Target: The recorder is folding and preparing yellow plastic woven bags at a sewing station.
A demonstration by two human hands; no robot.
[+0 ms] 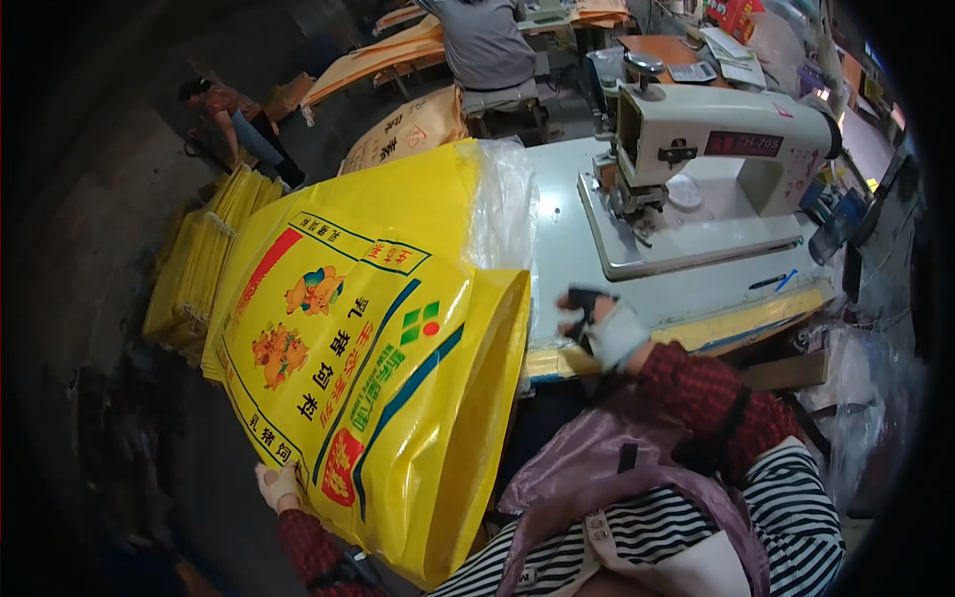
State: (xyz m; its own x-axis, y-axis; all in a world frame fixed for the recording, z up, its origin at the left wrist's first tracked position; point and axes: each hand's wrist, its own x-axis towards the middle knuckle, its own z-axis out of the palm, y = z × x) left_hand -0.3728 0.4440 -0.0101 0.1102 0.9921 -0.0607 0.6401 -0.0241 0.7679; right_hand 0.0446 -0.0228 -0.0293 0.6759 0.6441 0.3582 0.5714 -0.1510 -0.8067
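A large yellow woven sack with printed pigs, coloured lettering and a clear plastic liner at its far end slants from the table down toward my lap. Its near right edge gapes. My left hand, in a pale glove, grips the sack's lower left edge; the fingertips are partly hidden by the material. Over the table's front edge, right of the sack, hovers my right hand in a white glove with dark fingers. Its fingers are apart and nothing shows in them. Beyond it stands a white industrial sewing machine.
Stacked yellow sacks stand at the left. A pen lies on the pale table near its yellow edge. Farther back are a calculator, brown sacks, a seated person and another person bending.
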